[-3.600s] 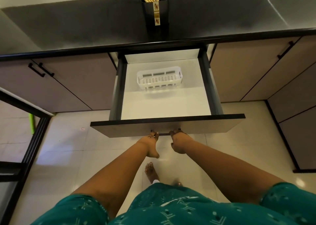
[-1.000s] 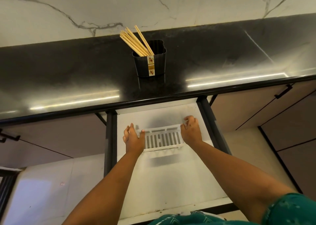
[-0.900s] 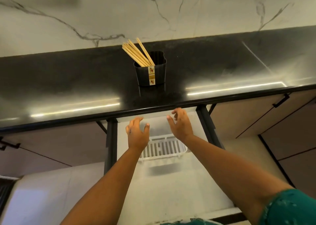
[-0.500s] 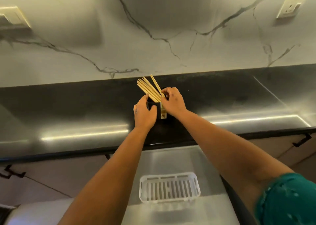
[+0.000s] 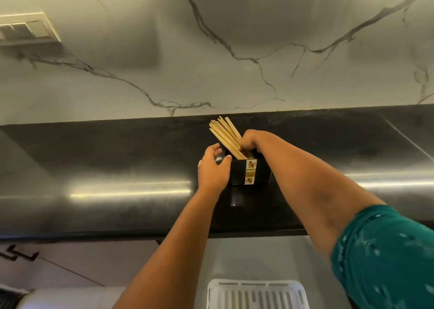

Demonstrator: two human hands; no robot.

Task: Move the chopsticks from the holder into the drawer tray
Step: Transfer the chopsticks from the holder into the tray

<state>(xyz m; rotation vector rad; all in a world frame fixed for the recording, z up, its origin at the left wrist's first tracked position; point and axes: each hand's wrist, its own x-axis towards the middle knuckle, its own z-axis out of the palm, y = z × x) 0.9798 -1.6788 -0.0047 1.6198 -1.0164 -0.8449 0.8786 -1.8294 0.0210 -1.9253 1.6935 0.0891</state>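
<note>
Chopsticks (image 5: 225, 136), pale wood and bundled, are seen standing tilted toward the left in a black holder (image 5: 239, 173) on the dark polished countertop (image 5: 105, 168). A narrow label (image 5: 250, 172) with a floral motif is fixed to the front face of the holder. The left hand (image 5: 212, 168) is wrapped around the holder's left side, thumb at the near corner and fingers along the far side, so the holder is gripped. The right hand (image 5: 250, 139) is placed over the holder's rim at the right of the bundle, its fingers curled down against the lower part of the sticks; contact with the bundle is seen, but whether the sticks are fully clasped cannot be told, as the fingertips are hidden. A teal patterned sleeve (image 5: 387, 257) is noted on the right upper arm. Below the counter edge the open drawer (image 5: 234, 257) is visible, and within it a white slotted tray (image 5: 258, 294) lies at the bottom of the view, well apart from the holder. A marble-veined wall (image 5: 211, 62) rises behind the counter, with a switch plate (image 5: 25, 28) at upper left.
</note>
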